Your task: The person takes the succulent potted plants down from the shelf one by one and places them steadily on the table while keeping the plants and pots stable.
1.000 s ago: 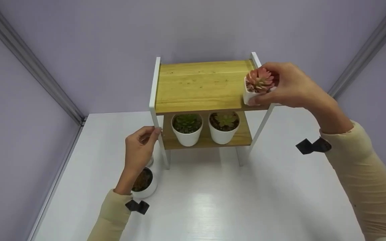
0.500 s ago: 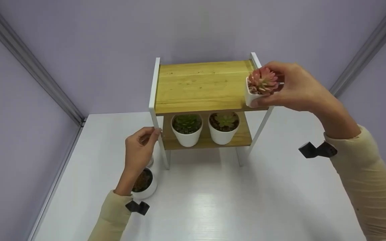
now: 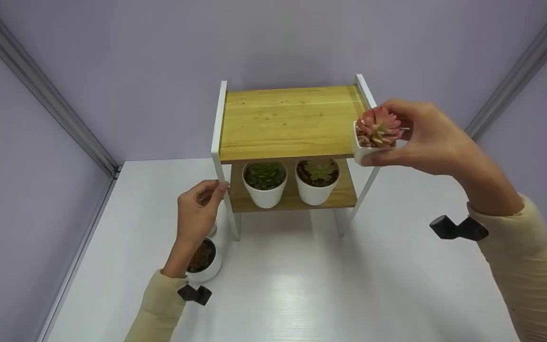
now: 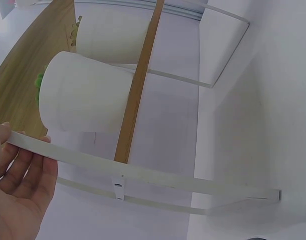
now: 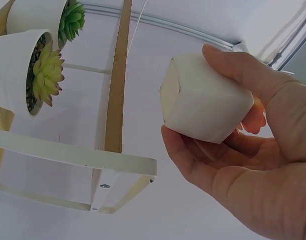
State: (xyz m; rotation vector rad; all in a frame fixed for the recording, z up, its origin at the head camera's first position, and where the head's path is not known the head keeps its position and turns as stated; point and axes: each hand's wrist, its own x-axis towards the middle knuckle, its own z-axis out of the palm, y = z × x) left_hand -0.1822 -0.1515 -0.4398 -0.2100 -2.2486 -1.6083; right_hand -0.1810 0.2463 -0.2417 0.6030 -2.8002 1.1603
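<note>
My right hand (image 3: pixel 437 137) grips a small white square pot (image 5: pixel 207 100) with a pink succulent (image 3: pixel 380 127) in it, held at the right front corner of the wooden top shelf (image 3: pixel 287 121). The right wrist view shows the pot raised off the shelf, thumb on one side and fingers on the other. With thumb and fingers my left hand (image 3: pixel 197 211) pinches the white front left leg (image 4: pixel 88 157) of the shelf rack. On the lower shelf (image 3: pixel 290 202) two round white pots stand side by side, one with a dark green succulent (image 3: pixel 265 175), the other with a pale green succulent (image 3: pixel 320 172).
A low white pot (image 3: pixel 207 270) with a brownish plant stands on the white floor surface, partly hidden by the left wrist. Behind it another white item is mostly covered by the left hand. Pale panel walls enclose the rack at the back and both sides.
My right hand has drawn the pink succulent's pot rightward and toward me, off the top shelf's front right corner. The left hand stays on the rack leg.
</note>
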